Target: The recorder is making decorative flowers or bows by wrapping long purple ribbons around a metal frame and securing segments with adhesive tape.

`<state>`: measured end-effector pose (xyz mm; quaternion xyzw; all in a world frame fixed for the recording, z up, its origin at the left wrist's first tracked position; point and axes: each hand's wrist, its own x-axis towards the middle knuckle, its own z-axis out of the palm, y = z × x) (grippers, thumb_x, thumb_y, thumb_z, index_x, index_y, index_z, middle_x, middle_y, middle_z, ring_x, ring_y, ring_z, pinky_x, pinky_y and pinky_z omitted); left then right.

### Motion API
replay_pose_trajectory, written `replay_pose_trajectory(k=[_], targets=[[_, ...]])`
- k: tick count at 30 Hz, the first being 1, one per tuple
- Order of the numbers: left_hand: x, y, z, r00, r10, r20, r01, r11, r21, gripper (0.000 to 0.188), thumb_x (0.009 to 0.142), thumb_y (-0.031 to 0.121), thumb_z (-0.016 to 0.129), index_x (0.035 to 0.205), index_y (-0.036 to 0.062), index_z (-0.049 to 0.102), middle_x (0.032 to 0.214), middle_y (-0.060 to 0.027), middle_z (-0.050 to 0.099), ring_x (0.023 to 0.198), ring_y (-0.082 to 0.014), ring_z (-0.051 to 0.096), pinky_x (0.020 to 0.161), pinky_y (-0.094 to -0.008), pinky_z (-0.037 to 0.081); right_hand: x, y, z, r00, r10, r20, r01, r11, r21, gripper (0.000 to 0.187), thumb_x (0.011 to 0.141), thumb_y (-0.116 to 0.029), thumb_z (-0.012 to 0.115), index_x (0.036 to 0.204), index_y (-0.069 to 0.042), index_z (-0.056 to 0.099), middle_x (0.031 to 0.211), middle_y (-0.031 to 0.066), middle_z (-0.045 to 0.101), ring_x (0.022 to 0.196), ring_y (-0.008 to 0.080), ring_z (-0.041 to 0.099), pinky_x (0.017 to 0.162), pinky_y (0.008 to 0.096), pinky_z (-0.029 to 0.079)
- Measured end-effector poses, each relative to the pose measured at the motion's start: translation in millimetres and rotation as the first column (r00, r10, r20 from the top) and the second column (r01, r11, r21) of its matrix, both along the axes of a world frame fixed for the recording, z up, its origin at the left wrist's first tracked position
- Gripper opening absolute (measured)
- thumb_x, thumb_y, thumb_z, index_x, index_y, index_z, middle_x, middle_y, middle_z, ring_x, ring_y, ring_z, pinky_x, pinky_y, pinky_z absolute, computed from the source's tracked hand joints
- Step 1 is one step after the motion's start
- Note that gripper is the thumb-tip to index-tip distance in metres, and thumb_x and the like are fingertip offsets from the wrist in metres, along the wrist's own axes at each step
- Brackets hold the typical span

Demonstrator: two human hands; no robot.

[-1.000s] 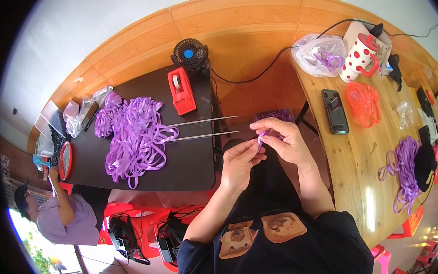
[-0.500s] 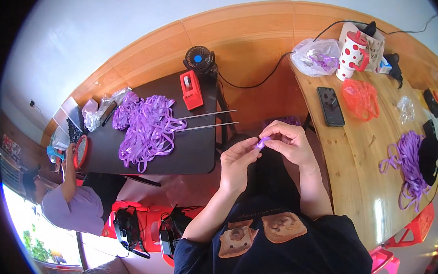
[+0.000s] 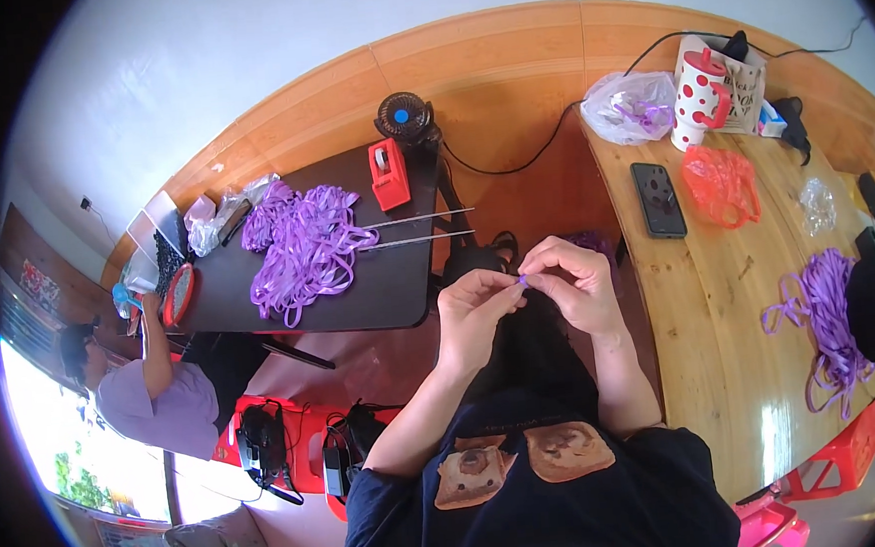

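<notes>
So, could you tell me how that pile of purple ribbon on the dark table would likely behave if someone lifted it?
The purple ribbon pile would probably be floppy and light: its thin strands lie in loose loops. It may well tangle and trail, since the loops overlap.

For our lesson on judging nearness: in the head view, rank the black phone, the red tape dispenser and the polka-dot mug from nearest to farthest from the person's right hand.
1. Black phone: on the wooden table, just right of the right hand.
2. Red tape dispenser: on the dark table, up and left.
3. Polka-dot mug: at the wooden table's far end.
</notes>
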<state>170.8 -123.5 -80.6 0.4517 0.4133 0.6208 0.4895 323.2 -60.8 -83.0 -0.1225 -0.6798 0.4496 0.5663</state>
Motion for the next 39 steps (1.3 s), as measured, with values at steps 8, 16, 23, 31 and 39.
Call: replay_pose_trajectory(k=[8,16,23,31,39], targets=[[9.9,10.3,-3.6,0.985,-0.088,0.147,0.114,0.978,-0.176,0.007,0.078,-0.006,0.053,0.077,-0.0001,0.056,0.067,-0.0081,0.059,0.053,-0.0156,0.057,0.049,-0.0234,0.042,11.6,2.1,-7.9,0.99,-0.143,0.014,0.143,0.99,0.005,0.013,0.074,0.014,0.06,0.08,0.002,0.062,0.082,0.0082,0.062,0.076,0.0142,0.059,0.068,0.0243,0.046],[2.0,10.0,-24.6,0.884,-0.081,0.461,0.266,0.897,-0.353,0.022,0.087,0.005,0.053,0.108,0.0023,0.054,0.099,-0.012,0.062,0.087,-0.025,0.064,0.07,-0.0305,0.05,29.8,16.5,-17.3,0.976,-0.219,-0.004,0.219,0.973,-0.068,0.011,0.078,0.014,0.059,0.081,0.004,0.061,0.086,0.0087,0.062,0.076,0.012,0.058,0.067,0.0218,0.046],[2.8,29.0,-36.1,0.911,-0.205,0.357,0.283,0.942,-0.18,0.007,0.086,-0.002,0.058,0.093,-0.0013,0.057,0.084,-0.0122,0.065,0.068,-0.0184,0.065,0.059,-0.024,0.048,12.3,16.3,-26.1,0.981,-0.184,0.064,0.189,0.978,-0.084,0.013,0.077,0.015,0.058,0.08,0.002,0.061,0.085,0.008,0.062,0.075,0.0126,0.059,0.067,0.0232,0.047],[-49.3,-24.4,-35.2,0.942,-0.288,0.171,0.331,0.875,-0.352,0.002,0.083,-0.001,0.063,0.084,-0.0021,0.062,0.074,-0.0083,0.062,0.065,-0.0149,0.063,0.057,-0.0228,0.049,22.7,51.7,-37.9,0.944,-0.33,-0.03,0.323,0.935,-0.145,0.014,0.079,0.016,0.057,0.084,0.004,0.061,0.09,0.009,0.06,0.079,0.01,0.056,0.07,0.0207,0.045],[-183.9,-66.7,-127.7,0.073,0.394,-0.916,-0.428,0.842,0.328,0.016,0.075,0.0,0.061,0.09,0.0014,0.066,0.084,-0.0143,0.065,0.08,-0.034,0.061,0.074,-0.0394,0.05,-21.1,77.2,-51.4,0.972,-0.037,-0.231,-0.046,0.937,-0.346,0.018,0.073,0.018,0.06,0.083,0.003,0.064,0.097,0.0128,0.061,0.087,0.0162,0.058,0.08,0.0257,0.046]])
